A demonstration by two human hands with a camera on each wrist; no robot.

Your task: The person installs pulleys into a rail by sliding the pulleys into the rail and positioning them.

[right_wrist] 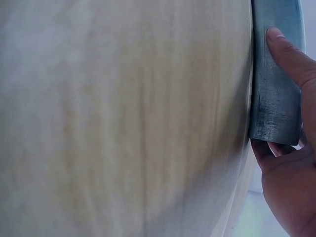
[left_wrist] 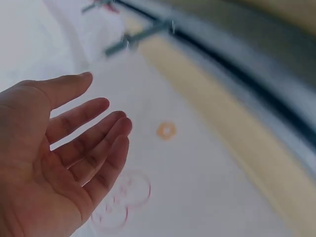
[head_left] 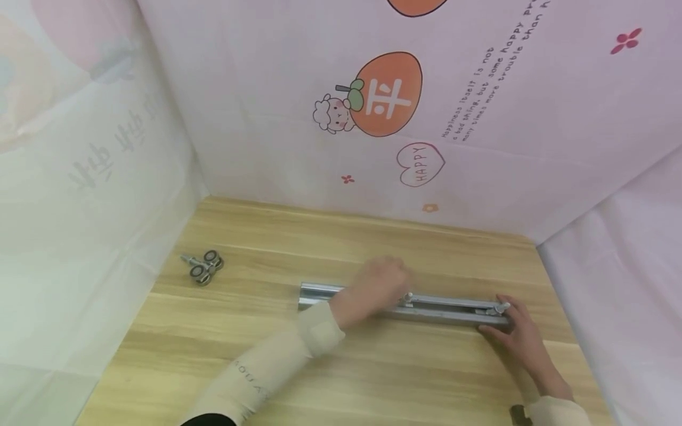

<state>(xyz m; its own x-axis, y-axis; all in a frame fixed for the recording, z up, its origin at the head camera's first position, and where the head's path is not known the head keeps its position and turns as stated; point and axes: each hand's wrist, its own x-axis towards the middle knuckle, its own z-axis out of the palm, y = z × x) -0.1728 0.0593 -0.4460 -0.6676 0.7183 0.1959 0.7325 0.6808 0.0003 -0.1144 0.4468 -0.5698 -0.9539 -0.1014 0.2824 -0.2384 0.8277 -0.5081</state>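
Observation:
A silver metal rail (head_left: 442, 315) with a slot along its top lies on the wooden table. At its right end my right hand (head_left: 524, 340) grips it, thumb on the near side and fingers round the end and far side; the right wrist view shows the thumb on the rail's side wall (right_wrist: 276, 98). Two bolts stick up from the slot, one bolt (head_left: 499, 309) near the right end and one (head_left: 407, 297) near the middle. Over the rail's middle is my left hand (head_left: 373, 290), blurred. In the left wrist view its fingers (left_wrist: 94, 153) are loosely bent, holding nothing, apart from the bolt (left_wrist: 140, 37).
A roller hanger (head_left: 206, 267) with black-rimmed wheels and a bolt lies at the table's left. Printed cloth walls (head_left: 277, 148) enclose the table (head_left: 256, 236) at the back and both sides. A dark object (head_left: 518, 414) shows beside the right sleeve.

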